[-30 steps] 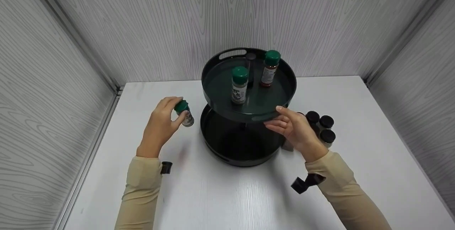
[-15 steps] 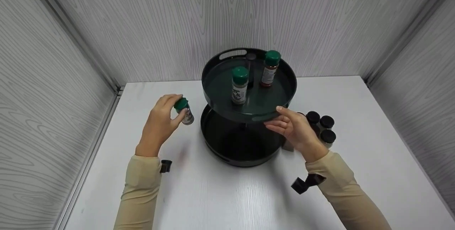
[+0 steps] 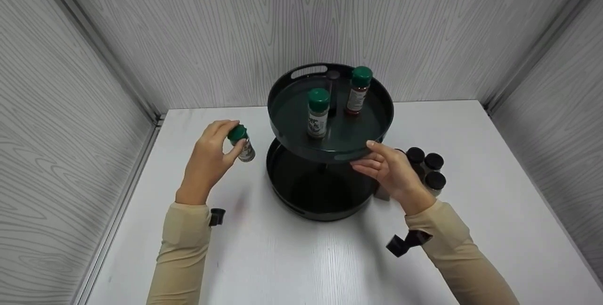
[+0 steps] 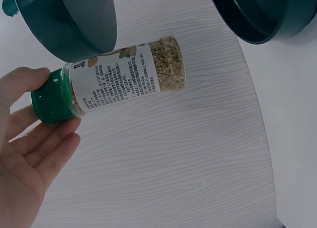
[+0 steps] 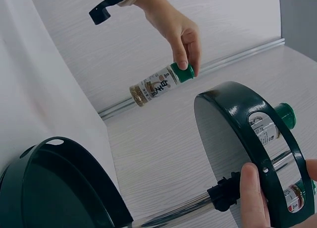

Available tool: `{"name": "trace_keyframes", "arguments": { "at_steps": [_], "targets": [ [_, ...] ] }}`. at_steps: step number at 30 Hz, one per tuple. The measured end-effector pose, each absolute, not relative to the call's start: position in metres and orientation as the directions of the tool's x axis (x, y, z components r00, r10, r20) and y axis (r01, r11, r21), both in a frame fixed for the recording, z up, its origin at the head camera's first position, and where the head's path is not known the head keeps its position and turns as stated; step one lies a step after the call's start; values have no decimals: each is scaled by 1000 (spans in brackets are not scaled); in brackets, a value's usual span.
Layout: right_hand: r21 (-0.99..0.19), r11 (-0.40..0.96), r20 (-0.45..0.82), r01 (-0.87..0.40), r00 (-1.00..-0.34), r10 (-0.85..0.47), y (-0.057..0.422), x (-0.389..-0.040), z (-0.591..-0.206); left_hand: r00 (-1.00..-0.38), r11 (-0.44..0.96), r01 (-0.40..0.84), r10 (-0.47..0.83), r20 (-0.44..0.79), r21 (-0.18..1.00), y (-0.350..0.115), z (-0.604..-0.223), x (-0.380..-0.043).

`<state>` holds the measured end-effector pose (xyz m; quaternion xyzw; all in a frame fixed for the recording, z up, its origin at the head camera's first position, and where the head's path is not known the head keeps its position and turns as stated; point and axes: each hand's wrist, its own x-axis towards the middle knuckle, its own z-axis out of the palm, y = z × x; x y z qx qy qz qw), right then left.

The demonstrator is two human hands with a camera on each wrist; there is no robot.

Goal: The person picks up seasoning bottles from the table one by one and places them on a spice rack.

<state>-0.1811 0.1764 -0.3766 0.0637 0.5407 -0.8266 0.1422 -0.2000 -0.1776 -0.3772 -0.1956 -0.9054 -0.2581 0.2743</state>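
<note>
My left hand (image 3: 207, 159) pinches a small spice jar (image 3: 247, 152) by its green cap, left of a dark green two-tier tray stand. In the left wrist view tan granules show through the clear end of the jar, below a printed label (image 4: 116, 77). With thumb above and fingers beneath, my right hand (image 3: 393, 173) grips the front right rim of the upper tray (image 3: 297, 147). Two green-capped jars stand upright on that tray: one with pale contents (image 3: 317, 123) near the front, one with red contents (image 3: 356, 100) further back. The lower tray (image 3: 306, 187) sits beneath.
Several black-capped jars (image 3: 433, 161) stand on the white table (image 3: 301, 258) to the right, partly hidden behind my right hand. A post (image 3: 332, 93) rises through the upper tray. Grey wood-grain panels (image 3: 226, 36) enclose the back and sides.
My left hand has drifted slightly back and to the left, carrying the spice jar. The right hand and the tray stand stay in place.
</note>
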Motion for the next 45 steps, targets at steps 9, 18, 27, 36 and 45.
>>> {"name": "trace_keyframes", "arguments": {
  "at_steps": [9, 18, 27, 36, 45],
  "targets": [
    [-879, -362, -267, 311, -949, -168, 177, -181, -377, -760, 787, 509, 219, 612, 350, -176, -368, -201],
    [-878, -369, -260, 306, -951, -170, 177, -181, -377, -747, 781, 523, 227, 625, 341, -174, -360, -202],
    [-882, -361, -252, 304, -950, -186, 178, -181, -377, -739, 782, 529, 234, 632, 329, -174, -354, -202],
    [-883, -360, -251, 301, -951, -180, 178, -181, -378, -733, 791, 528, 241, 636, 309, -174, -347, -203],
    [-878, -372, -253, 301, -952, -174, 178, -182, -378, -721, 792, 532, 239, 651, 299, -174, -340, -204]
  ]
}}
